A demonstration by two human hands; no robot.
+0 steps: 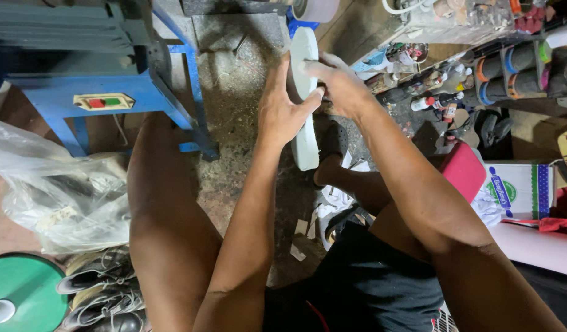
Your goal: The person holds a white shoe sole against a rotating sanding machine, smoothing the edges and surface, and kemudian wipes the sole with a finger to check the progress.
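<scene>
Item: pale shoe sole (305, 144), upper centre of frame, on edge. Left hand (285, 110) and right hand (340, 86) both grasped it. Edge work apparently under way; extent indiscernible.

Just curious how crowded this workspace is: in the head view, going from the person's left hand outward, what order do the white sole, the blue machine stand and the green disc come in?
1. White sole: in the left hand itself, centre.
2. Blue machine stand: to the left, across the floor.
3. Green disc: bottom-left corner, farthest.

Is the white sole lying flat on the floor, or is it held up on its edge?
Held up on edge. The white sole shows its thin side, gripped between the left hand and right hand, above the floor.
</scene>
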